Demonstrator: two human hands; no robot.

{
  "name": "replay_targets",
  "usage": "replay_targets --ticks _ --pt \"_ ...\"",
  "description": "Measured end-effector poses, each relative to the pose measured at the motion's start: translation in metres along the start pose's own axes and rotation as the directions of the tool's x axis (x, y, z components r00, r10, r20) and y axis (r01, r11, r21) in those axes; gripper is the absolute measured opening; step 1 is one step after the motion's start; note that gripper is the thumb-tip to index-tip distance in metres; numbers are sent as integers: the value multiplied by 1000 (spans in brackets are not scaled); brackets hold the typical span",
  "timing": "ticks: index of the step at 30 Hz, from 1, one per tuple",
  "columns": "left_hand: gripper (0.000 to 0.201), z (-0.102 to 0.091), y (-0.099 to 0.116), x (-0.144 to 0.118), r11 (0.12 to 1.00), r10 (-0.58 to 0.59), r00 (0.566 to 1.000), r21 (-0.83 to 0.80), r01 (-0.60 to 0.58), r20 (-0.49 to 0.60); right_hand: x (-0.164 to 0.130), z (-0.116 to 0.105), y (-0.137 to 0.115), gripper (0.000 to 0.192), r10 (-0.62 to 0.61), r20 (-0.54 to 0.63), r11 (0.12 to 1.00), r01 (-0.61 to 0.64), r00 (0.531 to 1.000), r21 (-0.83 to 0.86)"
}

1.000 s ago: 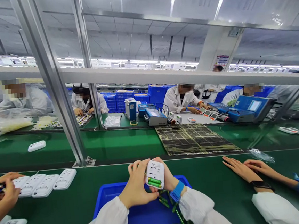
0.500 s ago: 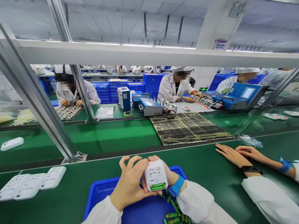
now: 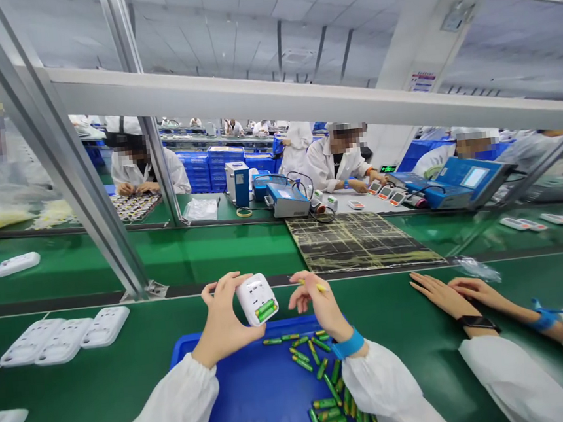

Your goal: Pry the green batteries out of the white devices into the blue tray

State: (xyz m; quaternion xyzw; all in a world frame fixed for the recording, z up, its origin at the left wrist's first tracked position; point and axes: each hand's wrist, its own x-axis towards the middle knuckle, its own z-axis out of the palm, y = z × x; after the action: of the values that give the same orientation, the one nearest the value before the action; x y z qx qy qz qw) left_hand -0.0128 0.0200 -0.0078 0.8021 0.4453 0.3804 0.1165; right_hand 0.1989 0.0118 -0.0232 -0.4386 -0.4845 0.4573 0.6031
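Observation:
A small white square device [image 3: 254,293] is raised above the far rim of a blue tray [image 3: 185,344]. Its battery bay, with green batteries [image 3: 266,310] in it, faces me. My left hand [image 3: 225,318] grips the device by its edges, thumb below and fingers on top. To the right, apart from it, my right hand [image 3: 322,304] has bent fingers around a thin yellow pen-like stick [image 3: 322,287], partly hidden by the fingers. Below, many loose green batteries [image 3: 327,404] lie along the tray's right side and far edge.
White housings [image 3: 105,327] lie on the green bench at left. Another person's hands [image 3: 442,302] rest flat on the bench at right. A dark scored mat [image 3: 363,240] lies beyond the bench edge. A metal post [image 3: 97,214] rises at left; co-workers sit opposite.
My right hand has come off the device and moved right, where the yellow stick now shows. The device, held by my left hand alone, has moved up and left and is tilted.

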Motion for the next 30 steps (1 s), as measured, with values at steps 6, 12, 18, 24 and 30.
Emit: replay_targets --ticks 6,12,18,24,30 --pt "71 -3 -4 1 998 -63 998 -18 63 26 -10 3 -6 64 -156 -251 985 131 955 -116" --pt "72 0 -8 -1 998 -69 997 -8 69 24 -23 14 -12 55 -135 -304 991 120 943 -66" --pt "72 1 -7 -1 998 -65 998 -15 65 20 -26 20 -12 53 -107 -269 994 93 957 -64" --pt "69 -1 -5 -3 994 -86 996 -63 87 18 -15 15 -6 48 64 -287 992 -30 956 122" --pt "71 6 -1 -5 999 52 993 -22 -50 108 -17 26 -6 48 322 -34 909 -299 946 292"
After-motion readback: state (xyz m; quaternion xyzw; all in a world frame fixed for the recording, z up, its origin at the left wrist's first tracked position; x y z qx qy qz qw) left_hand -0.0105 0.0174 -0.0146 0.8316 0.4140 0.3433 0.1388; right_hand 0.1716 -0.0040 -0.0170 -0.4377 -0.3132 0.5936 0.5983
